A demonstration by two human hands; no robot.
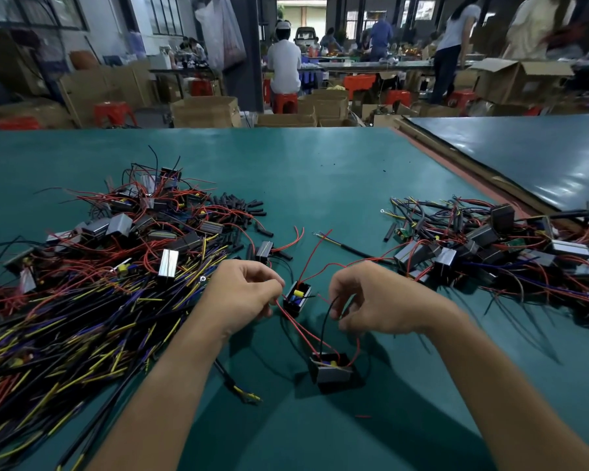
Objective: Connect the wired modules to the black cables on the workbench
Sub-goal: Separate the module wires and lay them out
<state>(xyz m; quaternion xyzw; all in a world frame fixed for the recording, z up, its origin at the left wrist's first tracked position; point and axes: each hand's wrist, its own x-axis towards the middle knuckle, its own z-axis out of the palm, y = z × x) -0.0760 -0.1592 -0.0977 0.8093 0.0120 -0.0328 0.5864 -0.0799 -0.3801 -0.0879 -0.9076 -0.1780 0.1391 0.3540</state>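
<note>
Beyond the green tabletop (320, 164), a dim workshop holds cardboard boxes (204, 112), red stools (114, 112) and a dark pillar (249, 69), with windows (165, 15) at left and a bright doorway (300, 10) behind long tables (388, 65).

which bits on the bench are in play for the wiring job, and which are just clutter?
In play: left hand pinching red wire by the module; right hand pinching black wire; black cables; module piles.
Clutter: cardboard boxes; red stools; wire scrap.
</note>
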